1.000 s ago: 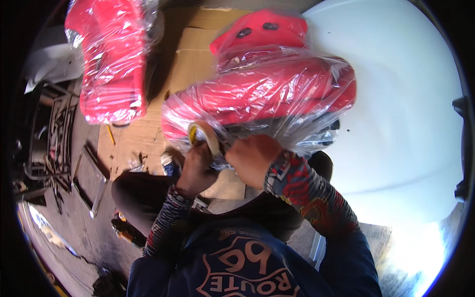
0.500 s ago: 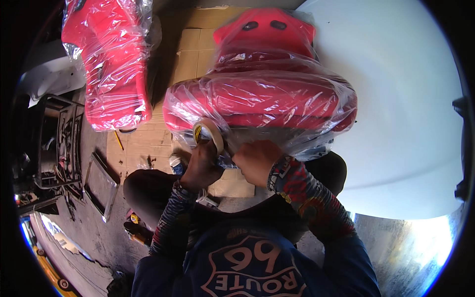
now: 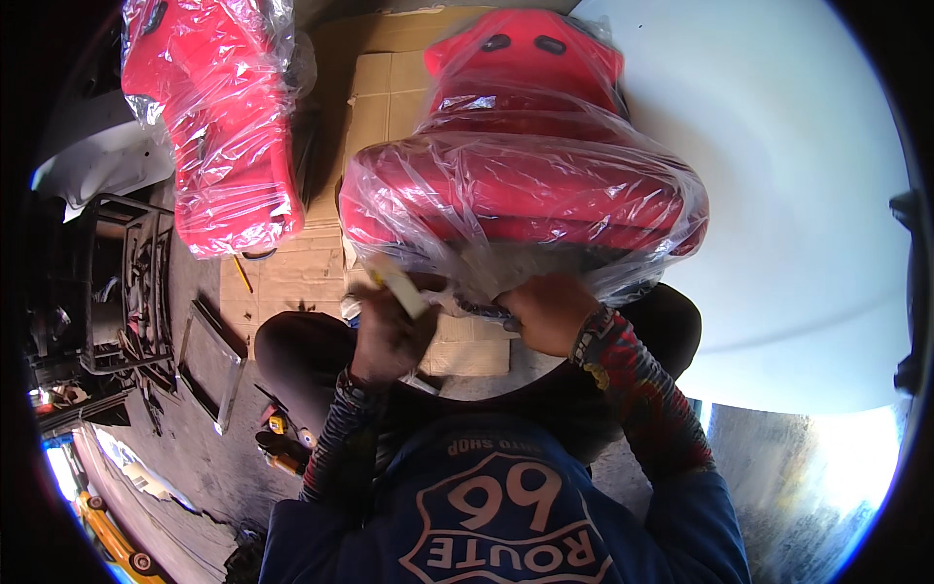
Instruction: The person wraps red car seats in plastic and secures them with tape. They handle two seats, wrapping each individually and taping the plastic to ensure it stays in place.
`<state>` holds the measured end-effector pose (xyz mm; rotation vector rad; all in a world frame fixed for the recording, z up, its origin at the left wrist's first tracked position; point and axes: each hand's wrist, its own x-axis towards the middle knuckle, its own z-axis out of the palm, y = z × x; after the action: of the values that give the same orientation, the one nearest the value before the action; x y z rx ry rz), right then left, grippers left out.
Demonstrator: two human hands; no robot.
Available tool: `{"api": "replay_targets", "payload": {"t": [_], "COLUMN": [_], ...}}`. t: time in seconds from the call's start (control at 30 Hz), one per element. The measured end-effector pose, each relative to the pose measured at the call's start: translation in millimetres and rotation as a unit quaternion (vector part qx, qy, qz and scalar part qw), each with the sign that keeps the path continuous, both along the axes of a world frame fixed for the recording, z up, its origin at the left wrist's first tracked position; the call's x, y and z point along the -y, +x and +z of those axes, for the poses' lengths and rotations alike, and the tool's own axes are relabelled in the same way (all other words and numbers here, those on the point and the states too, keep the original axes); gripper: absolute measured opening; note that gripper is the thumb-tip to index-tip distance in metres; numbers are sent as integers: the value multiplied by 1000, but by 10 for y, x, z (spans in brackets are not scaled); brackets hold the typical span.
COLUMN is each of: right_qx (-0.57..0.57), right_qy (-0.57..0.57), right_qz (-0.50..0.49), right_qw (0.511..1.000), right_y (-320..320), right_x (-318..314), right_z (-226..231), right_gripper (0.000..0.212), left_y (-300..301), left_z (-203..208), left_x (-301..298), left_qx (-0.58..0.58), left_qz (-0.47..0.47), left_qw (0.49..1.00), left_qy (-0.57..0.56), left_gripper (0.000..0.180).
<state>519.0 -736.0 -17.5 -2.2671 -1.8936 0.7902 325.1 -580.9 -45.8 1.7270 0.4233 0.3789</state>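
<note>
Left hand [image 3: 389, 336] grips tape roll [image 3: 401, 290], both motion-blurred, loose tape end unreadable. Seat [image 3: 525, 131] lies at 1 o'clock from it, cushion's [image 3: 530, 190] long axis running 9-to-3. Right hand [image 3: 555, 313], nearer cushion's middle, appears to pinch bunched film [image 3: 486, 268] at seat's 6 o'clock; fingertips hidden.

Dark blue shirt [image 3: 501, 511] at 6 o'clock has upside-down pale print: shield outline with two digits and a word, smaller lettering above. Tape roll [image 3: 402, 289], 9 o'clock of centre, is too blurred to read.
</note>
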Motion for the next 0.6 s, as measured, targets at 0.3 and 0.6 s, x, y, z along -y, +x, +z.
{"api": "replay_targets", "payload": {"t": [0.3, 0.6], "right_qx": [-12, -92], "right_qy": [-63, 164], "right_qz": [-72, -171], "right_qw": [995, 967], "right_y": [12, 26], "right_x": [-84, 195], "right_z": [50, 245], "right_gripper": [52, 40], "left_y": [511, 68], "left_z": [-270, 465], "left_x": [-113, -134], "left_qx": [-62, 41], "left_qz": [-123, -45], "left_qw": [973, 974], "left_qy": [186, 218], "left_gripper": [19, 12]}}
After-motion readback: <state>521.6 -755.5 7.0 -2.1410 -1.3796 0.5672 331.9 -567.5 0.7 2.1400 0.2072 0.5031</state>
